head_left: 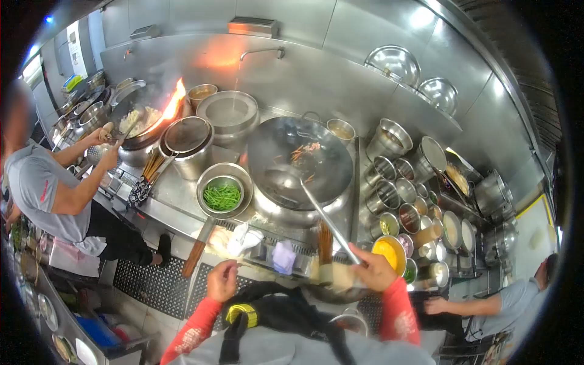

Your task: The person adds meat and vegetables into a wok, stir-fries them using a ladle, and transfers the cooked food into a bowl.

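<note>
My right hand (372, 267) is wrapped round the long metal handle of a ladle (319, 207). The ladle's bowl rests in a large dark wok (328, 155), where a small heap of orange and pinkish strips (304, 152) lies. In front of my body, near the counter edge, my left hand (222, 281) is loosely curled with its fingers together, and nothing shows in it. Close to it are a wooden-handled tool (194, 258), a white cloth (245, 239) and a purple cloth (284, 257). Left of the wok, green beans (223, 196) fill a metal bowl.
At left, a co-worker (55, 182) works at a wok with tall flames (173, 103). Another person (505, 310) is at lower right. Metal containers (383, 194) and a yellow-filled bowl (389, 252) crowd the right side. A strainer (185, 134) sits on a pot beneath the wall tap (261, 50).
</note>
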Demonstrator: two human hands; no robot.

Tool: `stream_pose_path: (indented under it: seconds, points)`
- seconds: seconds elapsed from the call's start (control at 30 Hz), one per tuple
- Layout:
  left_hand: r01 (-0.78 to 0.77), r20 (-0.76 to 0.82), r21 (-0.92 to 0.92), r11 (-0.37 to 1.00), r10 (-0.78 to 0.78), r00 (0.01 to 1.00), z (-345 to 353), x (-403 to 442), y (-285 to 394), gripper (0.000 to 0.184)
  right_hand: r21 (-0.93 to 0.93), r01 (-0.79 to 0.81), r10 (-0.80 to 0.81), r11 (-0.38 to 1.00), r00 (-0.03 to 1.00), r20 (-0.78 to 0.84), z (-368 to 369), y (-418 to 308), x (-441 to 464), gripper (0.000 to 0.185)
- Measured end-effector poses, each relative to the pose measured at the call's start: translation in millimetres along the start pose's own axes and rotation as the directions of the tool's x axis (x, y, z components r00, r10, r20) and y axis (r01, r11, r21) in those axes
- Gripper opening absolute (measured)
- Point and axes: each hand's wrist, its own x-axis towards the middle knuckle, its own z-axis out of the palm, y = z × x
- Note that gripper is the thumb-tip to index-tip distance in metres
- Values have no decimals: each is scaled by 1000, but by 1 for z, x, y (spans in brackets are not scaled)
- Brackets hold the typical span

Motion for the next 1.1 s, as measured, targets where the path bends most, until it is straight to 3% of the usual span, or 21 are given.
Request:
stream_pose_path:
  seconds: [0.03, 0.1, 0.13, 0.23, 0.27, 0.33, 0.4, 0.47, 0.53, 0.6, 0.67, 0.77, 0.8, 0.93, 1.03, 1.1]
  points:
    - [-9, 5, 4, 1000, 9, 1000, 3, 3, 3, 20, 11, -21, 21, 1000, 999, 28, -1, 4, 1, 60]
    - [-39, 20, 6, 999, 39, 999, 13, 11, 9, 20, -66, 49, -58, 997, 988, -141, 13, 41, 54, 61]
    - [-76, 53, 43, 996, 73, 996, 16, 16, 19, 20, -50, -21, 10, 999, 980, -200, 19, 68, 88, 60]
    - [-246, 98, 17, 969, 244, 965, 29, 27, 45, 19, 312, -83, 201, 946, 908, -367, 36, 55, 155, 55]
    - [-206, 119, -19, 978, 207, 971, 34, 27, 43, 19, 404, -106, 279, 909, 873, -400, 46, 51, 169, 54]
    - [-192, 145, -25, 981, 193, 970, 41, 26, 45, 19, 214, 44, 67, 976, 871, -486, 81, 92, 218, 57]
    - [-161, 169, -54, 986, 168, 971, 45, 20, 48, 19, -10, 158, -146, 987, 887, -437, 84, 93, 202, 58]
    - [-168, 193, -9, 986, 166, 967, 41, 14, 42, 19, -246, 294, -352, 923, 906, -236, 58, 65, 152, 60]
    - [-137, 172, 12, 991, 133, 976, 30, 5, 30, 19, -322, 177, -205, 930, 977, -54, 16, 27, 87, 59]
    - [-64, 102, -9, 998, 65, 993, 24, -3, 19, 18, -269, 123, -125, 955, 992, 10, -9, 6, 34, 58]
    - [-30, 63, 21, 999, 29, 998, 16, -5, 19, 18, -240, 235, -253, 942, 966, -48, -16, 4, -3, 59]
    - [-42, 39, 30, 999, 41, 998, 20, -2, 24, 17, -138, 222, -229, 965, 973, -36, -4, 38, 16, 58]
    - [-93, 53, 45, 995, 90, 995, 25, 1, 29, 17, -261, 139, -154, 955, 987, -38, -7, 27, 33, 57]
    - [-187, 153, -10, 982, 187, 970, 47, 14, 58, 17, -353, 125, -278, 927, 862, -425, 5, 95, 153, 57]
    - [-221, 177, -20, 975, 221, 959, 57, 11, 70, 18, -486, -151, -124, 861, 864, -489, 21, 116, 201, 56]
    - [-218, 149, -27, 976, 220, 964, 57, 8, 69, 18, -417, 23, -202, 909, 899, -389, 31, 121, 190, 54]
